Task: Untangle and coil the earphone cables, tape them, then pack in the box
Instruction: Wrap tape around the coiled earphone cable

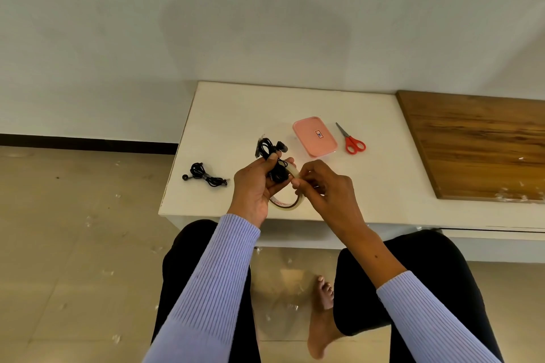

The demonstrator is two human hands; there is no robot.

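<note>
Two sets of black earphones are showing. One coiled set [204,176] is lying on the white tabletop [383,174], well to the left of both hands and near the left edge. The other set [272,156] is being gripped in the left hand [256,186], with the thumb and curled fingers closing round the bundle, and its buds and loops are sticking up above the fist. One roll of clear tape [287,203] is hanging between the two hands just above the near edge of the tabletop; whether the left hand is also holding it is hard to tell. The right hand [323,186] is pinching the tape's free end with thumb and fingertips, right beside the held earphones.

One pink box [314,136] with its lid on is sitting on the tabletop beyond the hands, a small sticker on top. One pair of red-handled scissors [350,138] is lying just to the right of the box, blades pointing away. One wooden board [477,141] is resting on the right part of the surface, well apart from the rest.
</note>
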